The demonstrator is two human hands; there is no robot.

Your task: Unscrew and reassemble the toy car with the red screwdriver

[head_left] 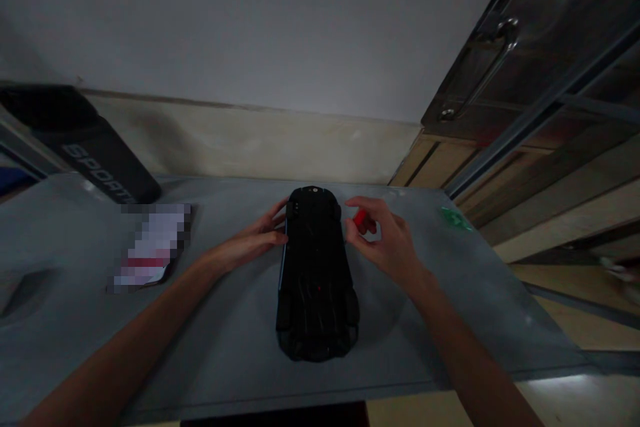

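Observation:
A black toy car (316,273) lies upside down in the middle of a grey table (215,340), its underside and wheels facing up. My left hand (257,237) rests against the car's left side near the far end, fingers curled onto its edge. My right hand (387,240) hovers just right of the car's far end and pinches a small red object (361,218) between thumb and fingers.
A black bag with white "SPORT" lettering (95,157) leans at the table's back left. A blurred card or packet (150,247) lies left of the car. A small green item (455,217) sits at the far right edge. A metal door with a handle (505,67) stands to the right.

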